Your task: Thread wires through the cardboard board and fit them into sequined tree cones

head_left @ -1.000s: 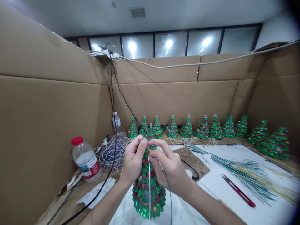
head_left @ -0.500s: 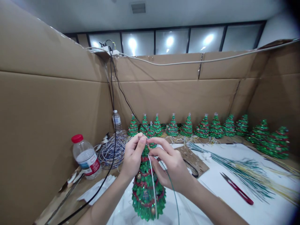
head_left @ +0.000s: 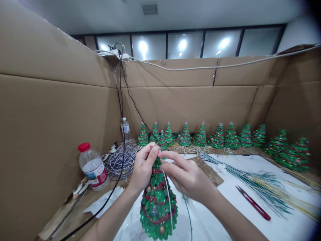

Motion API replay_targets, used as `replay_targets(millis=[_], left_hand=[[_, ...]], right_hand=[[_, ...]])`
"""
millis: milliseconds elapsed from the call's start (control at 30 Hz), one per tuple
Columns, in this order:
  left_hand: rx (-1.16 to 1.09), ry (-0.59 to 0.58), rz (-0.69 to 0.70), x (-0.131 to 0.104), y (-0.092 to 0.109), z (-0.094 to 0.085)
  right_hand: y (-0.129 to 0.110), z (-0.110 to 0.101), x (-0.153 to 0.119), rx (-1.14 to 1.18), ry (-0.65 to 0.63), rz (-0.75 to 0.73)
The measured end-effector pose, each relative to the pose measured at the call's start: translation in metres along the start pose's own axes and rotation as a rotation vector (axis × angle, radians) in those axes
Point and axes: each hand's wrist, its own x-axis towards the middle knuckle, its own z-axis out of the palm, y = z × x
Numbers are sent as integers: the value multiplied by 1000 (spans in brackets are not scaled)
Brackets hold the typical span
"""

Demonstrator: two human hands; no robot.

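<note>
A green decorative Christmas tree (head_left: 157, 207) with red garlands stands upright on the white surface in front of me. At its tip my left hand (head_left: 144, 165) is closed, thumb and forefinger pinched together; the tip itself is hidden by the fingers. My right hand (head_left: 189, 174) comes in from the other side, its fingers pinched at the tip around thin wires. From that hand a white wire (head_left: 168, 197) hangs down the tree's front, and a green wire (head_left: 185, 201) curves down to the right. Where the wires meet the tip is too small to make out.
Small matching trees (head_left: 200, 134) line the back cardboard wall. Left are a red-capped bottle (head_left: 94, 167), a wire tangle (head_left: 120, 159) and a black cable (head_left: 122, 127). Right lie a bundle of green and yellow wires (head_left: 250, 180) and red-handled snips (head_left: 255, 206).
My right hand has shifted slightly right and down, and the wires hanging from it have swung right. The tree's base has tilted a little to the left. My left hand keeps its pinch.
</note>
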Motion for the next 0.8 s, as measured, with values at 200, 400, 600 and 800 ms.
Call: replay_targets(millis=[200,400,600,800], left_hand=[[21,-15,51,-1,-2,-1],[60,-13,70,-2,-1,-1],[106,-26,94,-3,-1,-1],[172,-34,123,-3,-5,-3]], right_hand=[[-2,8,-1,-7,81,19],[-5,10,-1,44,90,67],[-9,9,-1,44,60,118],[-13,12,0,46,70,164]])
